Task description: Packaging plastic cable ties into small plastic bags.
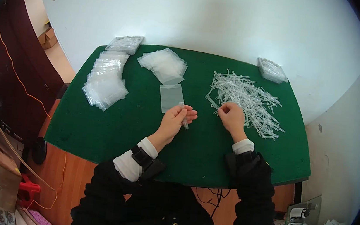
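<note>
My left hand (173, 121) is closed around a few thin clear plastic sticks (185, 124), its thumb pressing them against the fingers. Just beyond it, a single flat clear plastic bag (171, 97) lies on the green table. My right hand (232, 118) is at the near left side of a loose pile of clear plastic sticks (245, 97), which have small wider heads. Its thumb and forefinger are pinched together, and whether a stick is between them cannot be made out.
Behind the single bag lies a loose heap of clear bags (164, 63). A fanned row of bags (106, 80) runs along the left, with a filled clear packet (125, 44) at its far end. Another filled packet (272, 71) rests at the far right by the wall.
</note>
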Motion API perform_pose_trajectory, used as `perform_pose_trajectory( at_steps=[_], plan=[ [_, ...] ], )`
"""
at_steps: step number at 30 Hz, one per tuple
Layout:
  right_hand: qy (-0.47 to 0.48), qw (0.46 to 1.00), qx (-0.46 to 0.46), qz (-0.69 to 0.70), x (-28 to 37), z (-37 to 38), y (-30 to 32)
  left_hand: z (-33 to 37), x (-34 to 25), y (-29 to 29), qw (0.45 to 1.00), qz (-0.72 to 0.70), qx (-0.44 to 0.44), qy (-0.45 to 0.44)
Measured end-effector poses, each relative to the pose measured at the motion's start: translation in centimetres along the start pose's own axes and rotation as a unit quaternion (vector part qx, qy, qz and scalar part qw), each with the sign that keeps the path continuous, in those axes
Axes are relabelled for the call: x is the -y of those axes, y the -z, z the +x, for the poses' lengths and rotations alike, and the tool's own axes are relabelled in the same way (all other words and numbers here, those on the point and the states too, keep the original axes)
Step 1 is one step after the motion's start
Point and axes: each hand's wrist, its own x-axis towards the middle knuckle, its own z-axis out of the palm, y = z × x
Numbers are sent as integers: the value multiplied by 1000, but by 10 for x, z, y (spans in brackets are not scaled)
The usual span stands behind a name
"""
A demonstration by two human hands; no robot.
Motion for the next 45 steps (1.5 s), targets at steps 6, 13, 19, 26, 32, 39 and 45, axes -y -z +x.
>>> perform_pose_trajectory(
  at_steps=[6, 13, 19, 26, 32, 39, 45],
  plan=[
    [11, 998, 5, -60, -4, 1, 5, 1, 1, 0, 1000, 0, 2, -2],
    [38, 997, 40, 58, -3, 3, 1, 1, 2, 2, 1000, 3, -1, -6],
    [-1, 944, 154, 293, 18, -6, -6, -1, -2, 1, 999, -32, -13, -8],
    [-96, 825, 276, 484, 42, -17, -3, -1, -3, -5, 995, -82, 23, -44],
    [-85, 807, 294, 504, 46, -22, -6, -4, -5, -7, 990, -59, 84, -95],
    [-94, 814, 320, 476, 45, -24, -7, -4, -4, -7, 989, -23, 104, -105],
    [-92, 826, 332, 446, 45, -23, -7, -3, -1, -7, 989, -31, 91, -111]
  ],
)
